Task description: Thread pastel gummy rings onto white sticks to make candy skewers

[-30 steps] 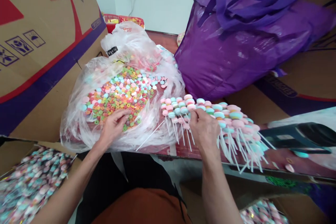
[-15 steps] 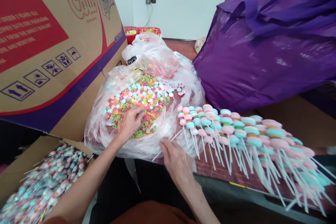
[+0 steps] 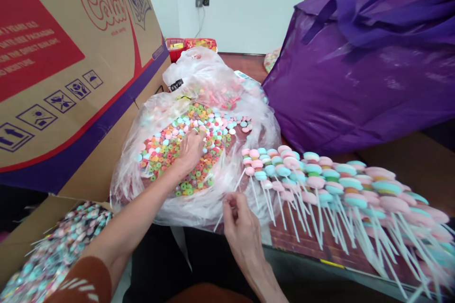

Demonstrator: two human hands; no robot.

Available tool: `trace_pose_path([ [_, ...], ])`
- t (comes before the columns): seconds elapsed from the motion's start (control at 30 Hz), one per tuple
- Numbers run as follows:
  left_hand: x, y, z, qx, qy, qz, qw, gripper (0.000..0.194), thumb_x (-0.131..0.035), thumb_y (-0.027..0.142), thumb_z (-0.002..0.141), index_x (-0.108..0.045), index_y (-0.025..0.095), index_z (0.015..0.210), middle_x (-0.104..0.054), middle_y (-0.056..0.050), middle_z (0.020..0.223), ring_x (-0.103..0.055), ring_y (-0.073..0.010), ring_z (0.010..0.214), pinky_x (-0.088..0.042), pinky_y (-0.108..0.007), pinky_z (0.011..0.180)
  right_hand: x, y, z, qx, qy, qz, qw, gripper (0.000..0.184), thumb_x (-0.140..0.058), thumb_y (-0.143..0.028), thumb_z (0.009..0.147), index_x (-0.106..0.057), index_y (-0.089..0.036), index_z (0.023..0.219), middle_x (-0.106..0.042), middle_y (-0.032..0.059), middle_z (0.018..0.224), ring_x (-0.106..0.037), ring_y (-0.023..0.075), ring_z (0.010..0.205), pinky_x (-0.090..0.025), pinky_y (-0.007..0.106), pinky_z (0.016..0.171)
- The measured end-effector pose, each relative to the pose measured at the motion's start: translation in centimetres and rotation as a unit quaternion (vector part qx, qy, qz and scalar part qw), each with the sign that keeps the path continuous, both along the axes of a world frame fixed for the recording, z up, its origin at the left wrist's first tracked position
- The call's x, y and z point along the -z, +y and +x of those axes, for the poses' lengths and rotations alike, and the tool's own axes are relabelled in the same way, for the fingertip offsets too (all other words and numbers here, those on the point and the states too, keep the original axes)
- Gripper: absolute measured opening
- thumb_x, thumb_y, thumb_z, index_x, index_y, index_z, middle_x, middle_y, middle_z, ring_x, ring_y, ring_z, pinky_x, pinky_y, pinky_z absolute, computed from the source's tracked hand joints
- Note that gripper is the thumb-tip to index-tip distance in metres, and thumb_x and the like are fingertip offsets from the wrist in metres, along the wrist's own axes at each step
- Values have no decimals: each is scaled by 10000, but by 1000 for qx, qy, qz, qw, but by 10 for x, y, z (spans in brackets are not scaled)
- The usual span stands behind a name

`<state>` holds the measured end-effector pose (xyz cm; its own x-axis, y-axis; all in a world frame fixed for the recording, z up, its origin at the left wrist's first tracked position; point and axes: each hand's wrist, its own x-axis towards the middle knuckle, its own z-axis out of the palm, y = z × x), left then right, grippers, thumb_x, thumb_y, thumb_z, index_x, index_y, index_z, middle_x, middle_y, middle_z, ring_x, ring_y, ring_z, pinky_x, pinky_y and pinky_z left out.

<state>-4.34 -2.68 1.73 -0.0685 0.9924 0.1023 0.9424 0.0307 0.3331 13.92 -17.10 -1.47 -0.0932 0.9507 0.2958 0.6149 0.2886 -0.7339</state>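
Observation:
My left hand (image 3: 192, 149) reaches into the loose candies, fingers bent together at the tips; what they pinch is hidden. Small pink, blue and white candy discs (image 3: 174, 131) and green, orange and red candy rings (image 3: 188, 187) lie spread on a clear plastic bag (image 3: 124, 184). Nearer to me, my right hand (image 3: 241, 222) is closed with thumb and forefinger pinched. A thin white stick (image 3: 218, 222) runs slantwise behind those fingertips and appears held there. Right of it lie rows of stacked candy lollipops (image 3: 316, 182), white sticks pointing toward me.
A large cardboard box (image 3: 106, 57) stands at the left. Below it, an open box holds many wrapped candy sticks (image 3: 60, 246). A purple bag (image 3: 337, 75) bulges at the right. Behind are a red basket (image 3: 175, 47) and a wall socket (image 3: 202, 1).
My left hand has moved forward and right, deeper over the candy discs. My right hand has drawn slightly nearer to me, and the white stick now slants more steeply.

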Motion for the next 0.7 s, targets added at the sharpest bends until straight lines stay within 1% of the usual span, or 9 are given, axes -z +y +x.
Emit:
trace_pose_path([
  [0.13,2,3,5,-21,47,2,999,324,-448,121,912,-703,209,1090,-645,-140,994,-577,-309,1017,-440,-352,758,1,6,-3,-12,-1,1,1000,134,-427,-256,983,-542,-213,928,-680,10,743,-666,166,578,-455,257,547],
  [0.23,7,3,4,-14,49,21,999,353,-433,104,908,-692,204,1126,-645,-138,990,-573,-294,1016,-449,-351,784,3,10,-6,-5,6,16,1000,122,-426,-242,969,-542,-210,948,-686,15,762,-675,171,599,-463,263,562],
  [0.33,11,-1,-2,-2,21,72,997,376,-441,108,902,-687,208,1169,-627,-110,958,-583,-247,928,-445,-322,777,8,13,-8,-6,20,21,1000,127,-422,-240,971,-543,-207,954,-685,19,763,-683,173,618,-472,262,570],
  [0.4,11,-3,-8,-12,-13,111,994,386,-428,122,913,-689,201,1186,-610,-97,949,-582,-219,872,-442,-309,769,11,13,-9,-5,23,19,1000,137,-419,-244,975,-549,-205,957,-684,20,762,-685,173,625,-476,261,575],
  [0.5,9,4,-12,-18,-56,162,985,373,-406,144,933,-690,178,1172,-593,-95,989,-575,-202,890,-445,-302,801,15,13,-9,-1,23,17,1000,150,-416,-251,978,-558,-205,967,-691,25,781,-684,171,626,-481,261,578],
  [0.57,8,14,-11,14,-56,156,986,360,-383,140,941,-682,175,1138,-581,-98,1034,-561,-200,915,-447,-304,814,17,12,-9,2,21,14,1000,154,-417,-256,979,-563,-208,967,-696,26,783,-685,172,630,-483,263,579],
  [0.63,10,24,-6,59,-45,118,990,303,-407,145,938,-677,180,1071,-577,-95,1054,-546,-200,906,-448,-307,803,18,11,-9,5,20,14,1000,156,-417,-256,978,-566,-210,963,-701,30,787,-690,175,643,-491,265,590],
  [0.7,12,32,-2,91,-40,81,992,228,-458,144,919,-671,184,990,-582,-85,1044,-535,-200,892,-445,-307,795,19,11,-9,3,19,18,1000,157,-415,-250,979,-566,-210,960,-705,33,792,-694,175,648,-497,265,596],
])
